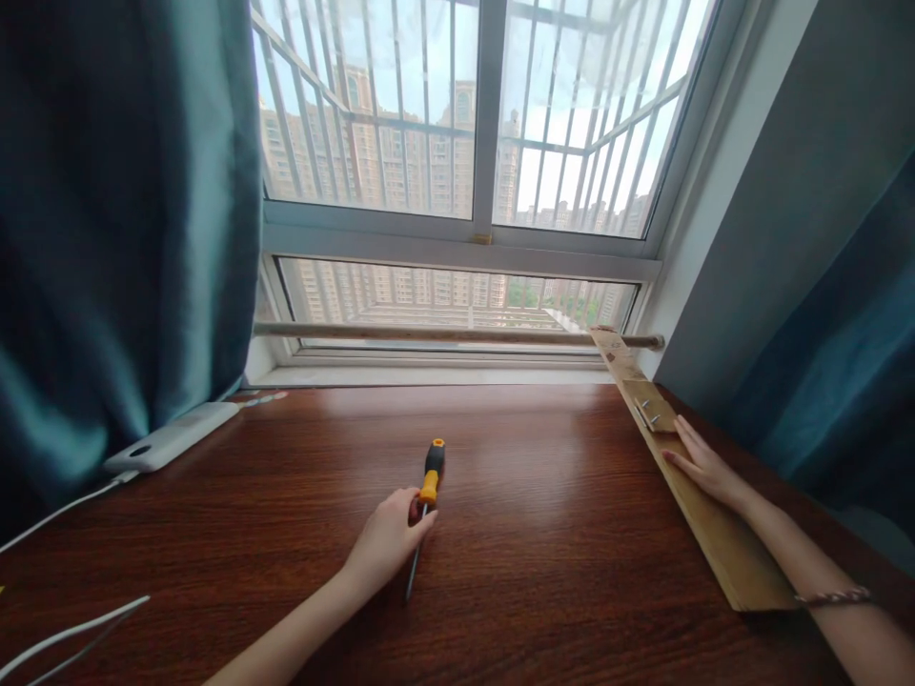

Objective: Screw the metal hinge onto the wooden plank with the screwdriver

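A screwdriver (432,476) with a black and yellow handle points its thin metal shaft toward me, low over the brown wooden tabletop (515,534). Closed around the shaft just below the handle is my left hand (390,534). At the right, a long wooden board (686,476) runs from near the window toward me. On it sits a small wooden block (652,404) with a few metal screws (647,412) standing up. My right hand (704,467) lies flat on the board, its fingers stretched out beside the block.
Behind the tabletop a horizontal rail (429,332) crosses in front of the window (486,238); the board's far end reaches it. A white power strip (172,436) with a white cable (64,516) lies at left, by a dark blue curtain (143,210). Another cable (78,629) is at lower left.
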Available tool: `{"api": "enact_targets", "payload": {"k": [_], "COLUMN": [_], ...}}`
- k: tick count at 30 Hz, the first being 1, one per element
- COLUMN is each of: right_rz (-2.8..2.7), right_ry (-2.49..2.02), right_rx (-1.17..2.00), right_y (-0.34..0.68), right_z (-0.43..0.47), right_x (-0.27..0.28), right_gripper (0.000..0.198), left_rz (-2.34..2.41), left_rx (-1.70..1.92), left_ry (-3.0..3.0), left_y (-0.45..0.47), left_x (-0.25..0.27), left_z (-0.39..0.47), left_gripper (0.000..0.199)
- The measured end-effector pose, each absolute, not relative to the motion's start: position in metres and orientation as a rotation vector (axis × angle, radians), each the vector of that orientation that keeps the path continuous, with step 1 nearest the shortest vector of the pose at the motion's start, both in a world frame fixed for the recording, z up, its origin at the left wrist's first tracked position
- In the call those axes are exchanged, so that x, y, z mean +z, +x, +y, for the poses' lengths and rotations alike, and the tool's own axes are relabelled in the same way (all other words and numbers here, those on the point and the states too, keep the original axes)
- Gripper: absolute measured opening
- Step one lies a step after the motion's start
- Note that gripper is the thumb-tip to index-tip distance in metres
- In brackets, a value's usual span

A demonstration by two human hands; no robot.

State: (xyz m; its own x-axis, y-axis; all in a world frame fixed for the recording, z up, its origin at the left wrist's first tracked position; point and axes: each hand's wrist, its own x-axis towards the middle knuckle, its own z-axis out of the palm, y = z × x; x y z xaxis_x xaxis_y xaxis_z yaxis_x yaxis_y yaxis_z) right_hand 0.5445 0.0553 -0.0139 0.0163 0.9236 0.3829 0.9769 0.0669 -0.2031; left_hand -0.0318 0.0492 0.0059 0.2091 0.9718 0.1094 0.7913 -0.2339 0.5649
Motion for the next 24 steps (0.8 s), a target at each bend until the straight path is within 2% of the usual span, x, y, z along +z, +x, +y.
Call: {"api": "enact_targets", "payload": {"k": [3, 7, 9, 12, 14, 17, 19, 21, 24], "right_rz": [-1.930, -1.707, -1.561, -1.498, -1.411, -1.212, -1.161, -1.178, -1.283], "right_ry": [-1.850, -1.694, -1.603, -1.491, -1.418, -1.370, -1.283, -1.211, -1.192], "right_rx": [-0.241, -0.377, -0.202, 0.560, 0.945, 1.334, 1.408, 1.351, 1.155], "right_y": [0.538, 0.480, 0.429, 0.343, 0.295, 0.248, 0.236, 0.236, 0.253], "right_z": [0.051, 0.033, 0.021, 0.006, 0.002, 0.003, 0.005, 0.005, 0.002], "right_x": [-0.004, 0.020, 0.029, 0.027, 0.019, 0.011, 0.012, 0.019, 0.035], "right_gripper": [0.077, 0.079, 0.070, 0.047, 0.047, 0.048, 0.047, 0.045, 0.038], "left_rz": [1.660, 1.639, 1.582, 1.432, 1.317, 1.151, 1.071, 1.003, 0.892], "left_rx": [0.542, 0.635, 0.716, 0.812, 0.869, 0.962, 1.011, 1.062, 1.110], "left_ry": [2.052, 1.935, 1.832, 1.654, 1.568, 1.543, 1.560, 1.587, 1.622], "left_y": [-0.025, -0.016, -0.006, 0.022, 0.048, 0.085, 0.105, 0.117, 0.125], "left_x": [0.005, -0.001, -0.003, -0.001, 0.001, 0.003, 0.004, 0.005, 0.008], "left_z": [0.061, 0.071, 0.070, 0.061, 0.051, 0.031, 0.019, 0.010, 0.004], "left_gripper": [0.004, 0.009, 0.008, 0.007, 0.008, 0.010, 0.009, 0.009, 0.024]}}
